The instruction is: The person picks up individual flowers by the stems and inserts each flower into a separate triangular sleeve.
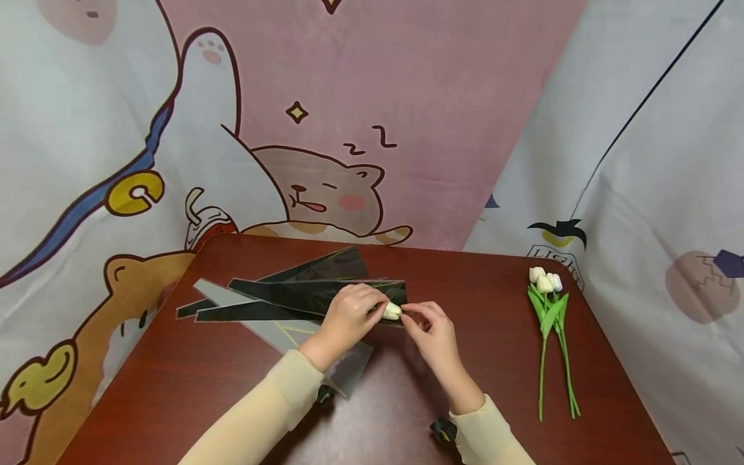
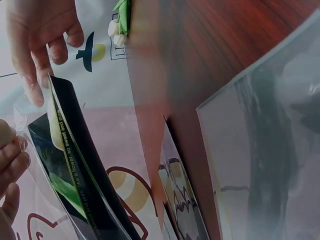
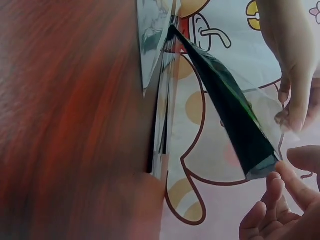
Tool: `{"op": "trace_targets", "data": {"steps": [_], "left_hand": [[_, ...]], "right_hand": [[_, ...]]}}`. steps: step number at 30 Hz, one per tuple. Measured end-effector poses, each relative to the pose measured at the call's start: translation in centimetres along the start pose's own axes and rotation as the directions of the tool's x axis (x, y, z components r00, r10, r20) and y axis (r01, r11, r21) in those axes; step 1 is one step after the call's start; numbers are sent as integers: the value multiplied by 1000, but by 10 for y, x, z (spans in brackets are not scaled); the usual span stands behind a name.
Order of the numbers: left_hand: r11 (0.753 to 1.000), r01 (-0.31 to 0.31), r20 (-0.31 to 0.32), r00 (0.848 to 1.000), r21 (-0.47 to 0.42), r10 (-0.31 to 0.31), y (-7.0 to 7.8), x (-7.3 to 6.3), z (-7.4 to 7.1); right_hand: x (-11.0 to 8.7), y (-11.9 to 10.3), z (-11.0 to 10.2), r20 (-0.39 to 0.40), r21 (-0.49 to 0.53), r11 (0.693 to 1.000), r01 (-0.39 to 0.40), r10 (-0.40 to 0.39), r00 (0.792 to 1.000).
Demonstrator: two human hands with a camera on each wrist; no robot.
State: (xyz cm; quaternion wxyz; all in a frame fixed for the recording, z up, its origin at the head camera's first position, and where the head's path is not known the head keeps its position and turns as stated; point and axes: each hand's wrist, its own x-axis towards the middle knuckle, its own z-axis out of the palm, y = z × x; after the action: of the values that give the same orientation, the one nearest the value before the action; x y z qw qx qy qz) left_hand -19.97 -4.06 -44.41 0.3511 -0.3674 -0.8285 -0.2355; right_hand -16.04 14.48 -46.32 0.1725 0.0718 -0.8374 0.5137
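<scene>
A white artificial tulip (image 1: 392,311) lies inside a black-and-clear flower sleeve (image 1: 308,296), its bloom near the sleeve's wide end. Its green leaf (image 2: 67,192) shows through the clear film in the left wrist view. My left hand (image 1: 352,316) pinches the film side beside the bloom. At the wide end, my right hand (image 1: 433,332) holds the rim between thumb and forefinger, its other fingers loosely bent. In the right wrist view the black side of the sleeve slants down to the right fingertips (image 3: 282,172). Gold lettering runs along the sleeve.
More flat sleeves (image 1: 232,312) lie fanned on the brown table (image 1: 476,349), a greyish clear one (image 1: 354,365) under my left forearm. Several white tulips (image 1: 546,303) with green stems lie at the right. A cartoon-printed cloth (image 1: 436,129) hangs behind the table.
</scene>
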Motion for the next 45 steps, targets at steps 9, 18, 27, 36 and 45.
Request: {"op": "trace_targets", "data": {"steps": [9, 18, 27, 36, 45], "left_hand": [[1000, 20, -2, 1000, -11, -20, -1, 1, -1], [1000, 0, -18, 1000, -25, 0, 4, 4, 1], [961, 188, 13, 982, -203, -189, -8, 0, -3], [845, 534, 340, 802, -37, -492, -48, -8, -8], [823, 563, 293, 801, -72, -522, -56, -11, -9]], "right_hand": [[-4, 7, -11, 65, -95, 985, -145, 151, 986], [-4, 11, -2, 119, -96, 983, -156, 167, 979], [-3, 5, -3, 54, -82, 995, -48, 53, 997], [-3, 5, -3, 40, -118, 993, 19, -14, 999], [-2, 6, -5, 16, -81, 997, 17, -16, 1000]]}}
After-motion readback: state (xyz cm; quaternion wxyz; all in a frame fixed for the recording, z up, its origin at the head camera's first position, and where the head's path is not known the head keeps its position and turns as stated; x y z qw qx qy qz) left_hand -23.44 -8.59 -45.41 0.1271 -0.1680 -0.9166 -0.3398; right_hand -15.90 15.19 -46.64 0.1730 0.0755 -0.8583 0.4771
